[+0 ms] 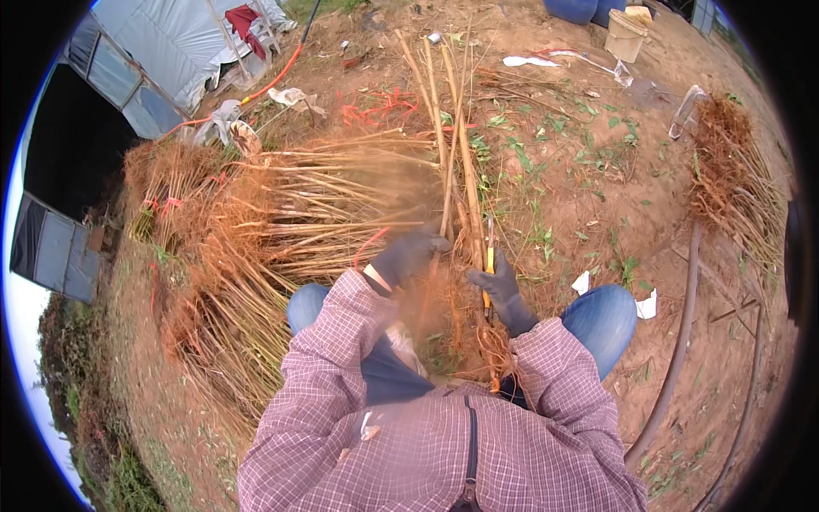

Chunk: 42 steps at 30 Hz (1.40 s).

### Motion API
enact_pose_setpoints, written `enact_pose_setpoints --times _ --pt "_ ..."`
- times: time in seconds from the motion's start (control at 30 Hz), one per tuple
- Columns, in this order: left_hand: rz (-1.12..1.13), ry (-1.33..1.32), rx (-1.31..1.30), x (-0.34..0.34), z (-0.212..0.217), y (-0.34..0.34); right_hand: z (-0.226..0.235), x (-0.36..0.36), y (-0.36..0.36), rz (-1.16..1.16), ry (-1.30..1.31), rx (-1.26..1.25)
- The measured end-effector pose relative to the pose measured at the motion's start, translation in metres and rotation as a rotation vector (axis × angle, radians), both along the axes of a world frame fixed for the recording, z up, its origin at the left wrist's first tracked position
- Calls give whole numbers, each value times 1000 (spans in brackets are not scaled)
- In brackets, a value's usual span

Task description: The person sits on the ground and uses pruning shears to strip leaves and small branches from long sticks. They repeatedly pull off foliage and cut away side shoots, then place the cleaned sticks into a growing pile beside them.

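My left hand (408, 258), in a dark glove, is closed around the lower end of a thin bare-root sapling (449, 192); reddish roots blur below it. In my right hand (505, 294), also gloved, is a pair of yellow-handled pruning shears (490, 260), its blades pointing away from me. A few more long saplings (468, 175) stand upright between my hands, leaning away from me. Their orange-brown roots (493, 346) hang down between my knees. Whether the shears' blades touch a stem, I cannot tell.
On my left lie large bundles of bare-root saplings (328, 183), roots outward. Another bundle (725, 162) lies far right beside a dark hose (682, 358). A cream bucket (625, 37) and blue barrels (573, 8) stand at the back. A sheeted shelter (162, 43) is at the far left.
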State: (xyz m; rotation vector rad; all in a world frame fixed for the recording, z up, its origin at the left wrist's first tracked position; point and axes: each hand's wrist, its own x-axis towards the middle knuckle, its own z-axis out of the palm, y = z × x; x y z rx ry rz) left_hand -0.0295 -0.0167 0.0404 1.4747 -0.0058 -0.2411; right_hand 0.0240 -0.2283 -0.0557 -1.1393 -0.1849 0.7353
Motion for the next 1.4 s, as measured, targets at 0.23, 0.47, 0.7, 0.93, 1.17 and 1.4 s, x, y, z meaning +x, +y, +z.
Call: enact_pose_setpoints --times 0.23,0.47,0.7,0.93,1.17,1.4 --pt "31 180 -208 8 -26 34 5 21 -15 -96 6 32" --pt "-35 440 -580 -41 -61 -6 -23 18 -53 76 125 -121" --pt "159 439 -450 -55 -72 6 -32 -20 -74 177 -68 -122" --pt "246 31 -270 12 0 1 63 -10 -22 293 52 -84" --pt "231 30 -195 40 -62 31 62 -9 -9 318 -91 -95" --pt "559 -229 227 38 -98 75 32 23 -32 97 -58 -167"
